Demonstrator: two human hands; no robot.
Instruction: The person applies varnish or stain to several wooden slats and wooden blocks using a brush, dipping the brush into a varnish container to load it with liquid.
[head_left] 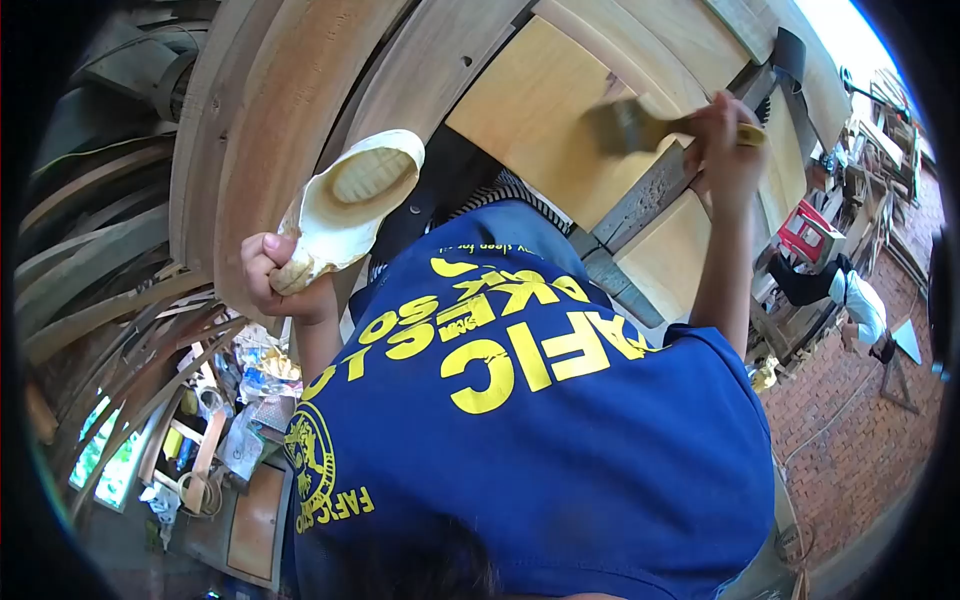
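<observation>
Brushing a wood panel, cut jug in the other hand

The brush (622, 126) lies bristles-down near the right edge of the yellow panel (530, 110), beside a grey rail (640, 195). The right hand (725, 145) is closed around its handle. It looks light, with a stiff handle and soft bristles, so the handle is the place to hold. The left hand (270, 275) clasps a cut plastic jug (350, 205) by its neck, probably thin and bendy.

So the pale wooden panel (530, 110) is sitting inside a grey weathered frame (640, 200), and a blurry brush (622, 125) is pressing its bristles on the panel near its right edge. Down in the lower left, a messy bench (255, 520) is carrying plastic bags (250, 385) and what look like tape rolls (195, 490). The brick floor (850, 440) is holding a red stool (806, 232).
</observation>
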